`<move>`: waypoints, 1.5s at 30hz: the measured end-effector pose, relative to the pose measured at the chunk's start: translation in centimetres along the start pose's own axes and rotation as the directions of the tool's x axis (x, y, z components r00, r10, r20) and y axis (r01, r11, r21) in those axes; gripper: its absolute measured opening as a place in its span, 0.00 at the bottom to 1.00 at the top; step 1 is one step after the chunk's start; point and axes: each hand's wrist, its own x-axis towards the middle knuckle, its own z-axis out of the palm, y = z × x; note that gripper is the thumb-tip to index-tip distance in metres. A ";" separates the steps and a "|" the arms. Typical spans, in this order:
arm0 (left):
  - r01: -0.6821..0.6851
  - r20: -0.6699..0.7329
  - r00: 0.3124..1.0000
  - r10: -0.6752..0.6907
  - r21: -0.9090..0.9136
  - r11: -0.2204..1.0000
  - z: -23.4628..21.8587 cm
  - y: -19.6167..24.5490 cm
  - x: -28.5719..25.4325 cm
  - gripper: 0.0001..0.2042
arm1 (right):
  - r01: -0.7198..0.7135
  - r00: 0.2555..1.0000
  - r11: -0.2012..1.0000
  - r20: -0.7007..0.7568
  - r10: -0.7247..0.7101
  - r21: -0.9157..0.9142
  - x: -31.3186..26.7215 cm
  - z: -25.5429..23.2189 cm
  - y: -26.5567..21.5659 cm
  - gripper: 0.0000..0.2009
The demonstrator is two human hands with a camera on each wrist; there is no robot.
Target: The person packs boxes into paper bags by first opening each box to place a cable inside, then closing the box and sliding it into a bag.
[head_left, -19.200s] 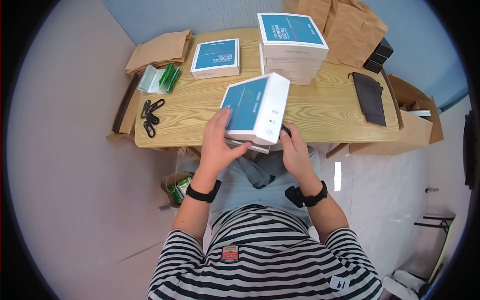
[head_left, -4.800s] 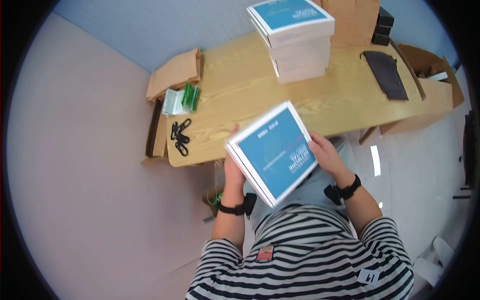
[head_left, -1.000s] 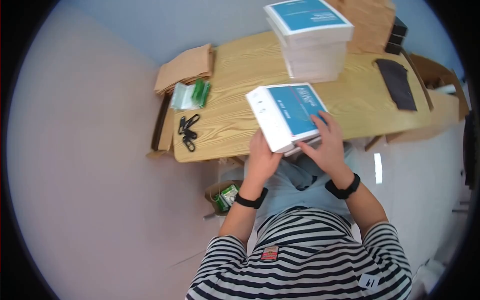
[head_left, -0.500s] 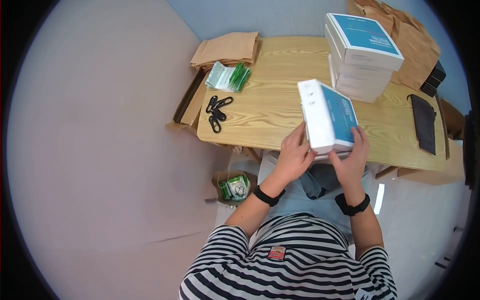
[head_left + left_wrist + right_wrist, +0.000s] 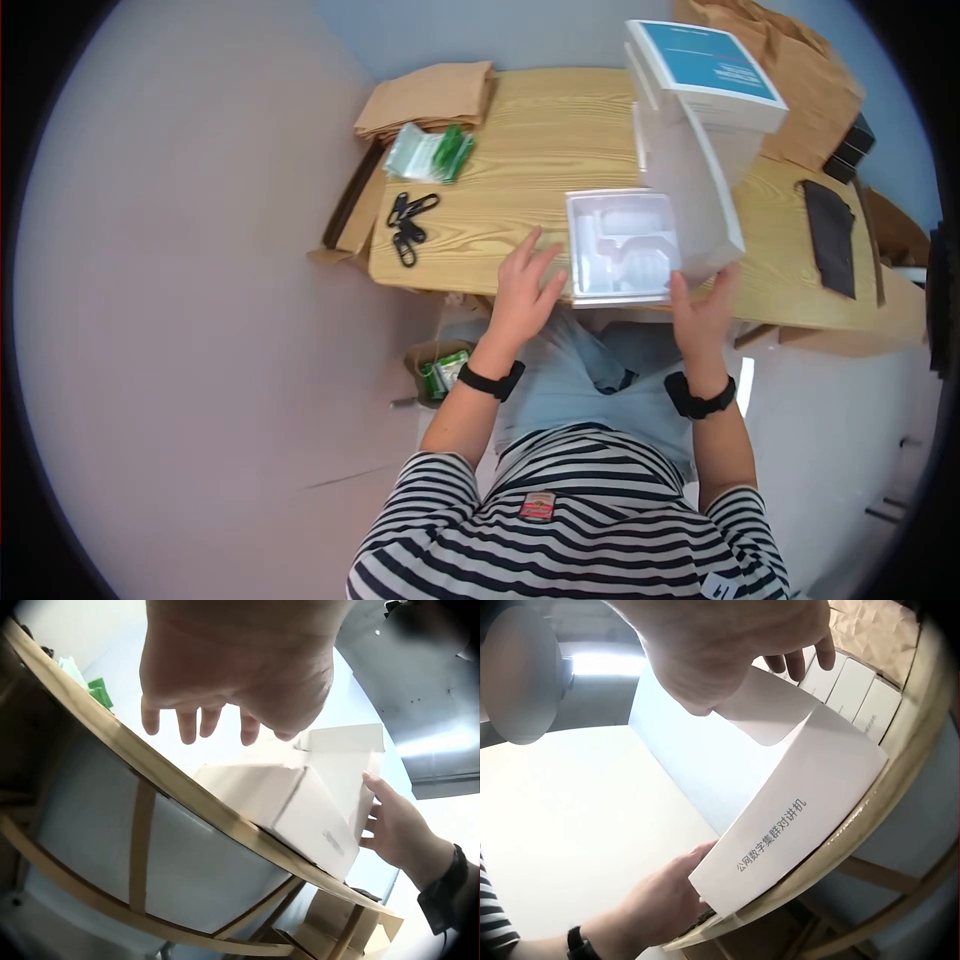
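Box (image 5: 622,299) with a white tray (image 5: 625,268) stands at the front edge of the wooden table (image 5: 545,130), the right hand (image 5: 705,315) gripping its raised lid (image 5: 702,205), the left hand (image 5: 520,300) just beside it, fingers spread.

- Head view: bright, soft light noted; raised lid (image 5: 707,200) motion-blurred; edges bowed, blackened.
- Left wrist view: glare recorded at ceiling light (image 5: 439,744).
- Right wrist view: pale surface (image 5: 570,802) washed out; corners darkened.
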 end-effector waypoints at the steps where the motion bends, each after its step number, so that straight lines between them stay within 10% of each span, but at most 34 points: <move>1: 0.013 -0.010 1.000 -0.013 0.025 1.000 -1.1 -1.1 -0.1 0.18 | -0.035 0.999 0.999 0.010 0.035 -0.016 -0.1 0.0 -0.1 0.29; 7: 0.474 -0.534 0.826 -0.180 0.487 0.733 -8.4 -9.9 0.1 0.23 | -0.041 0.999 0.992 0.041 0.037 0.116 0.8 -0.7 -2.0 0.28; 10: 0.548 -0.529 0.825 -0.201 0.659 0.515 -9.4 -13.3 -1.5 0.22 | -0.061 0.997 0.988 0.054 0.054 0.139 1.1 -0.8 -2.5 0.26; 16: 0.596 -0.575 0.776 -0.260 0.532 0.601 -8.6 -10.3 -3.3 0.15 | 0.042 0.999 0.994 -0.014 -0.040 0.096 1.0 -0.4 -2.2 0.24; 24: 0.238 -0.371 0.910 -0.186 0.100 0.966 -4.1 -5.2 -1.5 0.08 | 0.010 1.000 0.979 0.025 -0.015 0.203 1.3 -0.6 -2.1 0.26; 30: -0.007 0.003 1.000 0.008 -0.176 0.984 -1.0 2.1 5.3 0.07 | -0.002 0.999 0.973 0.036 -0.007 0.230 1.4 -0.6 -2.5 0.26; 34: -0.149 0.266 0.940 0.213 -0.244 0.958 1.6 6.1 7.3 0.08 | -0.018 0.999 0.972 0.051 0.006 0.235 1.5 -0.7 -2.5 0.24; 45: -0.296 0.235 0.919 0.318 -0.121 0.947 3.3 5.9 12.1 0.13 | -0.004 0.999 0.972 0.051 -0.009 0.236 1.5 -0.7 -2.5 0.25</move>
